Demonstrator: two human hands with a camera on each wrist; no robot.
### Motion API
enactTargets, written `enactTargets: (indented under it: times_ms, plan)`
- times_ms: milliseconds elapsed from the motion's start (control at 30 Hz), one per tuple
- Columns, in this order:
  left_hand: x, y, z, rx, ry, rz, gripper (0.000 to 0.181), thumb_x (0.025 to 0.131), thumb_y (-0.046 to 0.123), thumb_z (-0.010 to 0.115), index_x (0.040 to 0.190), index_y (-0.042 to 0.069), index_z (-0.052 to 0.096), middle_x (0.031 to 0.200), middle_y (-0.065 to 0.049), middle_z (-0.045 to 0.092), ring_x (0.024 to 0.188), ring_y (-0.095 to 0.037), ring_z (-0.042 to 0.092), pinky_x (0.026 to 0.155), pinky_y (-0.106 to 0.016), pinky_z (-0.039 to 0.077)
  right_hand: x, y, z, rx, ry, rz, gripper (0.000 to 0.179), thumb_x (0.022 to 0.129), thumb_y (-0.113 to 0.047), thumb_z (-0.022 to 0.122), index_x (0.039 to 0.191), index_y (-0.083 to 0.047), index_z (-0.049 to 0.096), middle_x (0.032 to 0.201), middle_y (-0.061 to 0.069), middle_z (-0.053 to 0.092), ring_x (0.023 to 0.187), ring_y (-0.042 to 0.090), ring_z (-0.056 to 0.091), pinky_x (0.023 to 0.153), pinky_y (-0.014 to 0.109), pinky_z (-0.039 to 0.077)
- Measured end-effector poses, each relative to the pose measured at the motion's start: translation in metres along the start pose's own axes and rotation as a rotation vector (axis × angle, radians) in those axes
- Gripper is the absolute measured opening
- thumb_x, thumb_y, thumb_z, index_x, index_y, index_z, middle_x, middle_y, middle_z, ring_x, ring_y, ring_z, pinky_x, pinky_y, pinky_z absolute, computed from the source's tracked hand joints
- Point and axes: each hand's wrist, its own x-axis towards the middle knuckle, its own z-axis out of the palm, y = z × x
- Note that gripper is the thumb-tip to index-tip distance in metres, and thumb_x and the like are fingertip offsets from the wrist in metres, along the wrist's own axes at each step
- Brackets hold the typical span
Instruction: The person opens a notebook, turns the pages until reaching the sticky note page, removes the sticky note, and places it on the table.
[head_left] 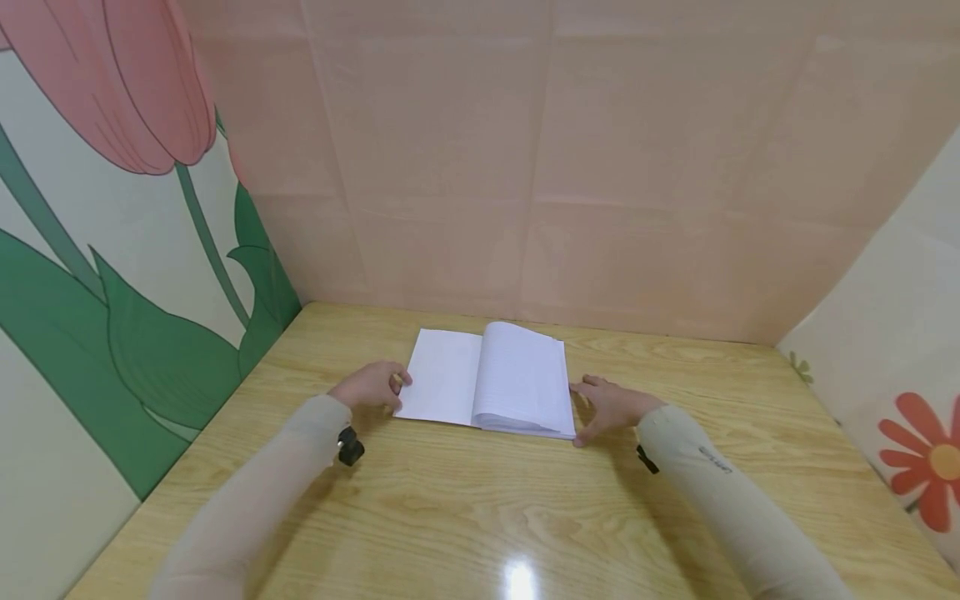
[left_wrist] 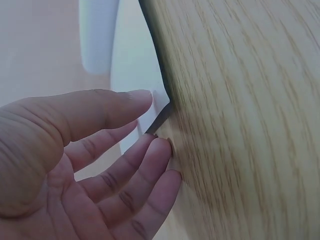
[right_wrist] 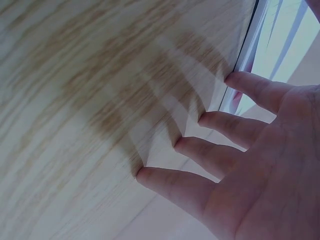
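An open notebook (head_left: 521,379) with white pages lies on the wooden table, its right-hand leaves bulging up in a curve near the spine. At its left edge, my left hand (head_left: 375,385) pinches the cover. The left wrist view has the left thumb (left_wrist: 135,102) on top of the cover's white inner side (left_wrist: 132,55), with fingers curled at and under its edge. On the other side, my right hand (head_left: 611,406) is beside the notebook's right edge. Its fingers (right_wrist: 215,120) stretch out with tips on the tabletop, one right at the notebook's edge.
The wooden table (head_left: 450,517) runs back to a plain pinkish wall covering (head_left: 525,167). A wall with a painted tulip (head_left: 142,83) borders the left side, and one with a red flower (head_left: 926,458) borders the right. Dark straps show at both wrists.
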Motion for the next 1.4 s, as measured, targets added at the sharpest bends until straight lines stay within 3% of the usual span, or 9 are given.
enactTargets:
  times_ms: [600,867,1033,1167,1400]
  plan:
    - [-0.001,0.005,0.000,0.019,-0.007,-0.047,0.044,0.075,0.005,0.075,0.117,0.006,0.061,0.097,-0.007,0.060,0.084,-0.020,0.054,0.073,-0.030,0.044,-0.002,0.000,-0.001,0.012,-0.002,-0.008,0.108,0.071,-0.049,0.081,0.150,-0.001,0.026,0.154,0.033,0.014,0.141,0.053,0.016,0.106,0.068,0.023]
    - [-0.008,0.012,-0.017,-0.003,0.013,-0.009,0.040,0.085,0.013,0.070,0.123,0.008,0.059,0.106,-0.010,0.064,0.092,-0.022,0.060,0.080,-0.036,0.049,-0.001,0.000,-0.001,0.009,0.000,-0.008,0.108,0.071,-0.050,0.081,0.150,-0.001,0.026,0.154,0.033,0.014,0.140,0.053,0.017,0.106,0.069,0.023]
    - [-0.011,0.024,-0.035,-0.051,0.049,0.055,0.044,0.090,0.017,0.067,0.131,0.006,0.055,0.113,-0.015,0.063,0.099,-0.026,0.061,0.085,-0.043,0.049,0.000,0.001,0.000,0.013,-0.005,0.003,0.109,0.071,-0.051,0.081,0.151,-0.002,0.026,0.155,0.032,0.013,0.141,0.052,0.016,0.105,0.069,0.023]
    - [-0.011,0.038,-0.046,-0.085,0.071,0.077,0.044,0.090,0.021,0.066,0.132,0.011,0.055,0.122,-0.016,0.060,0.106,-0.028,0.059,0.091,-0.046,0.047,0.000,0.001,0.000,0.019,-0.010,0.011,0.109,0.070,-0.052,0.081,0.151,-0.003,0.025,0.155,0.032,0.012,0.141,0.052,0.015,0.105,0.069,0.022]
    - [-0.006,0.072,-0.049,-0.116,0.106,0.170,0.041,0.090,0.020,0.068,0.129,0.013,0.058,0.121,-0.016,0.061,0.109,-0.028,0.059,0.093,-0.044,0.047,0.001,0.001,0.000,0.015,-0.009,0.019,0.110,0.070,-0.054,0.080,0.151,-0.004,0.025,0.156,0.031,0.012,0.142,0.051,0.015,0.106,0.069,0.022]
